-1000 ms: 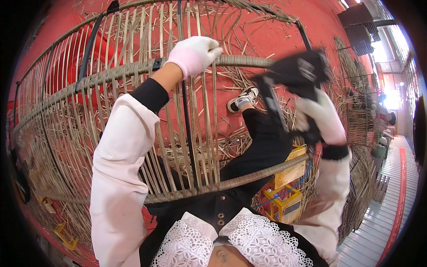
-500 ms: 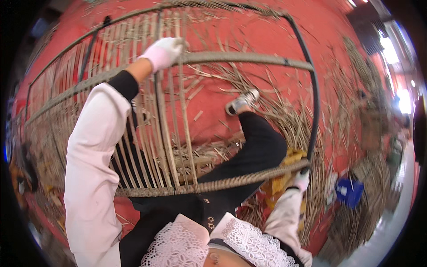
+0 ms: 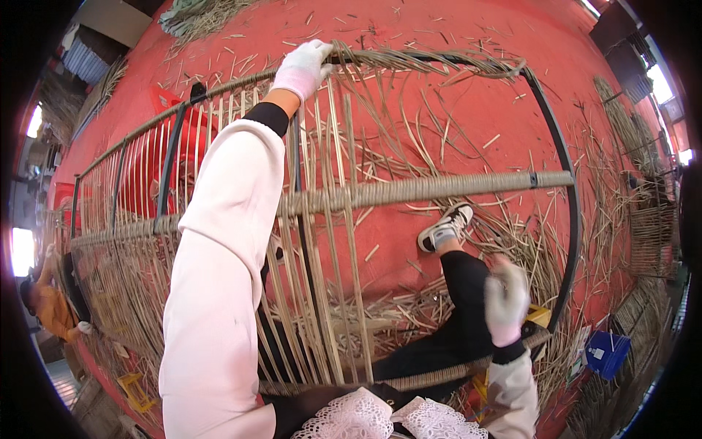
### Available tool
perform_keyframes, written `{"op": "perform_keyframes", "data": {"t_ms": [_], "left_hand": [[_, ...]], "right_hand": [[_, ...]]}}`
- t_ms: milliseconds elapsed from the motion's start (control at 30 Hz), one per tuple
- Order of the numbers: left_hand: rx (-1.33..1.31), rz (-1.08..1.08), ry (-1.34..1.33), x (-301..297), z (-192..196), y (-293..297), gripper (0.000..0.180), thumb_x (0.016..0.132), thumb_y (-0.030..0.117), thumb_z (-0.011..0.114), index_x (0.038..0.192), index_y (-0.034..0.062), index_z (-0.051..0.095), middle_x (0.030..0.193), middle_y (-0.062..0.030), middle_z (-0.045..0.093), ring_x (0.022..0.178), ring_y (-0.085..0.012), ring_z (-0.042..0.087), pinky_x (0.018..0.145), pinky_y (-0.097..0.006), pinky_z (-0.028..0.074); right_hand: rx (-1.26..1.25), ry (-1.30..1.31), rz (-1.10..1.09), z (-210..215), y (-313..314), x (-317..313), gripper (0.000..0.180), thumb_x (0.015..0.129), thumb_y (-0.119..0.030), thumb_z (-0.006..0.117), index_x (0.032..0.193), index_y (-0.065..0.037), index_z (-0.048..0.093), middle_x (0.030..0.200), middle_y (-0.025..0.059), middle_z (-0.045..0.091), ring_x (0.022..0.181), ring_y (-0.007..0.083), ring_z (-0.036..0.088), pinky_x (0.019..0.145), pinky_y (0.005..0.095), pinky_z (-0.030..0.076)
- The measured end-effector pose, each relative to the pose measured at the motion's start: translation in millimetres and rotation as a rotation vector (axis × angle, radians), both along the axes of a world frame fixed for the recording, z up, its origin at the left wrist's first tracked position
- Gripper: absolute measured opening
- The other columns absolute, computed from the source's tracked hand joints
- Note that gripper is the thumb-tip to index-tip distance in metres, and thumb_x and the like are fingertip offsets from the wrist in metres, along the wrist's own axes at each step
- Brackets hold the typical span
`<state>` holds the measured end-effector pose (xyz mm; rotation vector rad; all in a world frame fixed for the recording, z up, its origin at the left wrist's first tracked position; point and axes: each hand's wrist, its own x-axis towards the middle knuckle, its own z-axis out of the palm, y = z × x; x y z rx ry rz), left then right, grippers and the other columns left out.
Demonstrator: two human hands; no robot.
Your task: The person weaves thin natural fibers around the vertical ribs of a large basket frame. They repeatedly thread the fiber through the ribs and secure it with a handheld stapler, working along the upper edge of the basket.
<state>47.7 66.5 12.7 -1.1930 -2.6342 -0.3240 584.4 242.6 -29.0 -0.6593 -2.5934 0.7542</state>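
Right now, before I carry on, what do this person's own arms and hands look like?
The left hand and right hand wear white gloves that turn pink toward the wrist. The left sleeve is white and loose, ending in a black cuff. The right sleeve is pale too, also black-cuffed. Blur hides the right glove's finer detail.

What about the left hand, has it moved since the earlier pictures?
Yes, the left hand moved farther out, from the wrapped middle bar to the far rail.
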Motion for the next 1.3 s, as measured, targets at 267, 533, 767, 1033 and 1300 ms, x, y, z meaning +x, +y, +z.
{"op": "perform_keyframes", "data": {"t_ms": [267, 533, 767, 1033, 1300], "left_hand": [[-0.075, -0.026, -0.283, -32.9, -6.9, 1.4, 0.040, 0.093, 0.035, 0.059, 0.119, 0.0060, 0.064, 0.110, -0.0208, 0.068, 0.107, -0.0378, 0.063, 0.092, -0.047, 0.050], [-0.048, -0.135, -0.300, -46.2, -10.5, -2.2, 0.041, 0.093, 0.037, 0.058, 0.117, 0.0039, 0.063, 0.102, -0.0221, 0.069, 0.101, -0.0390, 0.064, 0.087, -0.047, 0.050], [-0.114, -0.143, -0.394, -47.3, -6.5, -1.3, 0.034, 0.096, 0.032, 0.053, 0.116, 0.0072, 0.065, 0.102, -0.0227, 0.068, 0.101, -0.0406, 0.062, 0.087, -0.045, 0.049], [-0.109, -0.217, -0.375, -52.1, -9.5, -4.9, 0.036, 0.096, 0.032, 0.053, 0.119, 0.0053, 0.062, 0.109, -0.0219, 0.066, 0.104, -0.0406, 0.061, 0.090, -0.045, 0.048], [0.051, -0.384, -0.112, -47.1, -16.0, -15.6, 0.042, 0.092, 0.035, 0.059, 0.124, 0.0072, 0.063, 0.117, -0.0191, 0.064, 0.109, -0.0351, 0.062, 0.094, -0.042, 0.048]], "right_hand": [[-0.452, 0.131, 0.231, -54.0, -60.0, -392.8, 0.030, 0.092, -0.022, 0.061, 0.115, -0.004, 0.063, 0.109, 0.0196, 0.066, 0.106, 0.0349, 0.064, 0.091, 0.0406, 0.050], [-0.498, 0.053, 0.053, -72.5, -59.2, -504.5, 0.046, 0.092, -0.044, 0.059, 0.122, -0.009, 0.062, 0.120, 0.0190, 0.064, 0.119, 0.0339, 0.059, 0.100, 0.0413, 0.046], [-1.201, 0.375, 0.359, -78.6, -76.0, -492.4, 0.033, 0.094, -0.027, 0.060, 0.119, -0.006, 0.062, 0.111, 0.0136, 0.068, 0.108, 0.0269, 0.063, 0.093, 0.0375, 0.048], [-1.000, 0.404, 0.378, -75.1, -63.5, -483.5, 0.030, 0.099, -0.018, 0.056, 0.123, -0.001, 0.057, 0.111, 0.0118, 0.066, 0.104, 0.0197, 0.062, 0.091, 0.0325, 0.048], [-0.103, 0.568, 0.589, -31.6, -47.4, -444.3, 0.025, 0.096, -0.017, 0.052, 0.106, 0.002, 0.064, 0.095, 0.0159, 0.063, 0.094, 0.0286, 0.059, 0.085, 0.0367, 0.046]]}}
